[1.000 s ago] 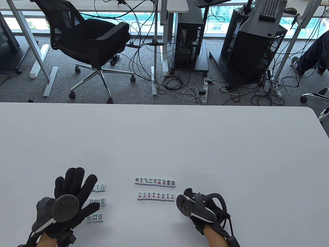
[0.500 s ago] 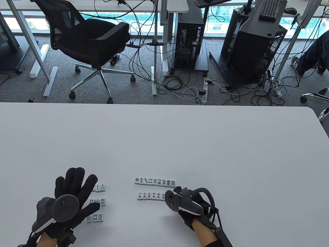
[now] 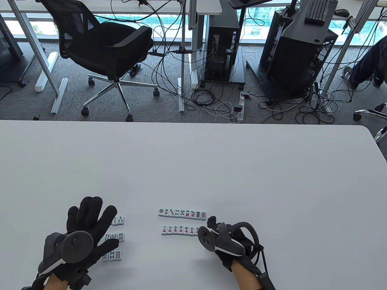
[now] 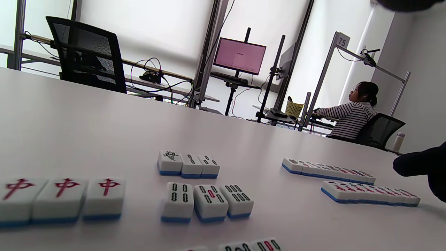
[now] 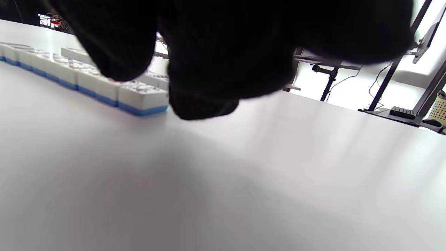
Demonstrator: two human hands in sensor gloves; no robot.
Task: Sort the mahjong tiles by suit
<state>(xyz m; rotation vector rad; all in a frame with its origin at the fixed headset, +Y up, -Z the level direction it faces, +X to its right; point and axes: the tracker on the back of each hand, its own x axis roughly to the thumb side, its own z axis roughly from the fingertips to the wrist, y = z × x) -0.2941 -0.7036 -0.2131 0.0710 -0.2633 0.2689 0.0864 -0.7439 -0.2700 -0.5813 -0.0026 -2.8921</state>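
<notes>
My right hand (image 3: 225,241) moved left to the characters row (image 3: 180,230); its grip I cannot tell. My left hand (image 3: 81,232) stays flat, holding nothing.

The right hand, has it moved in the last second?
Yes. The right hand slid left along the character tile row, now covering that row's right end, which showed before.

bright daylight from windows | soft shadows under hands | right wrist view blurred, backlit | edges bowed
</notes>
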